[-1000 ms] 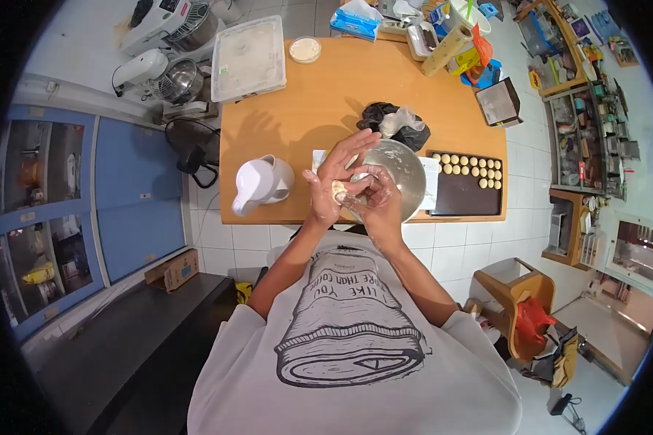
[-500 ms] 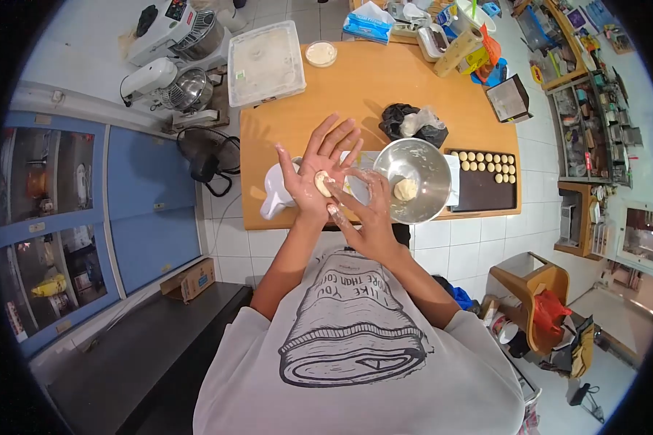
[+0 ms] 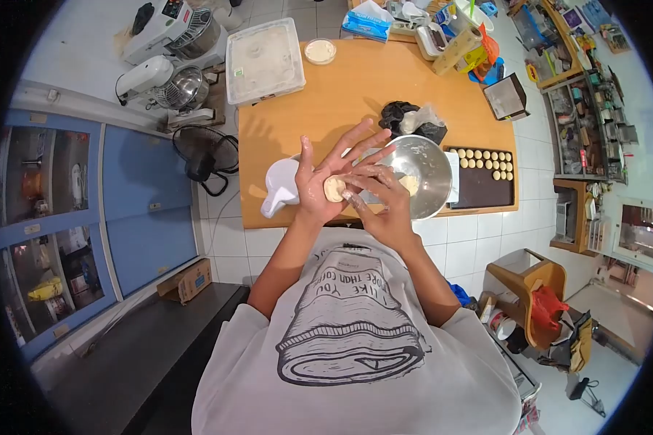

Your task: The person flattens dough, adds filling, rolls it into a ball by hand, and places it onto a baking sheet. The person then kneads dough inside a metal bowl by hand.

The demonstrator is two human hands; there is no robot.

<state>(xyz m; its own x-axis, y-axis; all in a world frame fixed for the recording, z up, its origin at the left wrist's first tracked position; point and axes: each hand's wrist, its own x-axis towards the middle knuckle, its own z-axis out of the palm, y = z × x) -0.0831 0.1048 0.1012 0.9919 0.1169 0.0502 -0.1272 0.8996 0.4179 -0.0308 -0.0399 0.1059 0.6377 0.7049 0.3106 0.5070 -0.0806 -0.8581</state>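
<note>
My left hand (image 3: 316, 194) is held palm up above the table's near edge, its fingers stretched out and spread. A flattened round piece of dough (image 3: 334, 189) rests on that palm. My right hand (image 3: 389, 206) comes in from the side, its thumb and fingertips pinching at the right edge of the dough piece; flour or dough coats the fingers. Just behind the right hand stands a steel bowl (image 3: 437, 175) with a lump of dough (image 3: 410, 184) inside, partly covered by the hand. A white plastic jug (image 3: 281, 181) stands left of my left hand.
At right lies a dark baking tray (image 3: 479, 191) with rows of small dough balls (image 3: 484, 155). Black and clear plastic bags (image 3: 422, 122) sit behind the bowl. A lidded plastic box (image 3: 266, 61) and a small round tub (image 3: 320, 51) stand at the back of the wooden table (image 3: 355, 87).
The dough piece looks rounder and flatter, facing up more on the palm. My left hand has tilted rightward, and my right hand has shifted a little right and closed in at the dough's edge.
</note>
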